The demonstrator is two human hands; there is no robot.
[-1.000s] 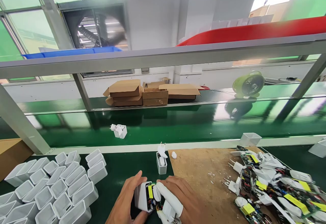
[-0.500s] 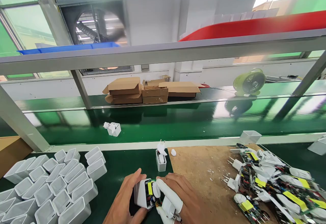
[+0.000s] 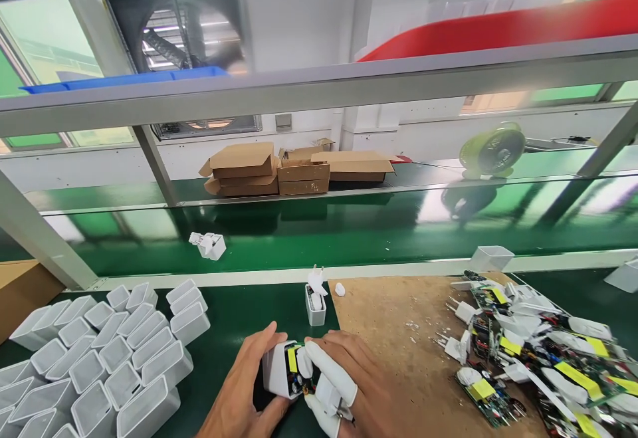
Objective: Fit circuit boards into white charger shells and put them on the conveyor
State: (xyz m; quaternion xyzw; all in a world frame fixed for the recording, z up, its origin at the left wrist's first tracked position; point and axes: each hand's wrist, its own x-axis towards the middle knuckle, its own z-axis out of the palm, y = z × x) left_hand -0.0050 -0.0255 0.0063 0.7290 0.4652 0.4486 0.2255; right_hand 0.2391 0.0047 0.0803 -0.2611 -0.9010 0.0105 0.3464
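Note:
My left hand (image 3: 244,385) is wrapped round a white charger housing (image 3: 276,370) at the bottom centre. My right hand (image 3: 343,378), with white finger cots on two fingers, grips a circuit board (image 3: 295,366) with a yellow label that sits partly inside the housing's open end. A white plug piece shows under my right fingers. Just beyond my hands stands another white housing (image 3: 316,305) with a plug piece in it, on the green mat.
Several empty white housings (image 3: 109,365) are heaped at the left. A pile of circuit boards and plug parts (image 3: 528,358) lies on the brown board at the right. A finished white unit (image 3: 208,245) rides the green conveyor. Cardboard boxes (image 3: 279,169) and a green fan (image 3: 491,150) stand beyond.
The white unit on the conveyor has drifted left. My hands stay together on the housing and board, with hardly any shift.

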